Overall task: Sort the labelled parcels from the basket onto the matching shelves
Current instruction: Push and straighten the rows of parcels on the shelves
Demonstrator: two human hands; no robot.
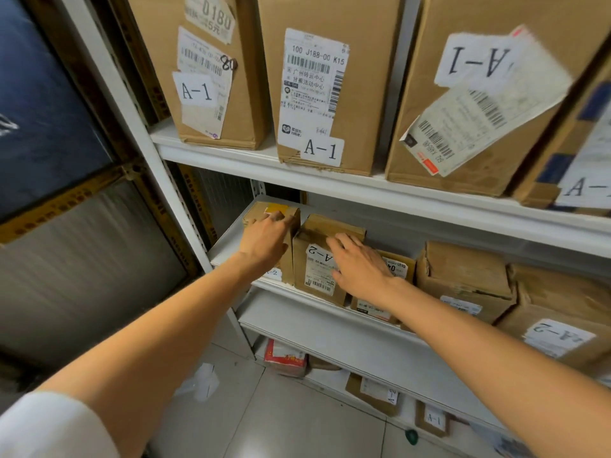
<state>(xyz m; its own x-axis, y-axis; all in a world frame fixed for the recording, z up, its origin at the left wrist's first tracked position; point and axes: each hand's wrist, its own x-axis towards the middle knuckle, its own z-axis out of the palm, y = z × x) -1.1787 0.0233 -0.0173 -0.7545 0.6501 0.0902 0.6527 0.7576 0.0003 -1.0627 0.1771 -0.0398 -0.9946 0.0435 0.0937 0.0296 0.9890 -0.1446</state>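
Left hand [267,236] flat on end parcel [256,211], right hand [360,266] flat on adjoining upright A-2 parcel [317,276], middle shelf [226,241].

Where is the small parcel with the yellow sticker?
The yellow-sticker parcel sits at the far left of the middle shelf in the head view, under the left hand, beside the upside-down A-2 parcel.

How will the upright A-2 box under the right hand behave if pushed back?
Likely stiff: the A-2 box keeps square edges under the right hand. Standing tall on a narrow end, it may tip if pushed high. The yellow-taped box close on its left should steady it.
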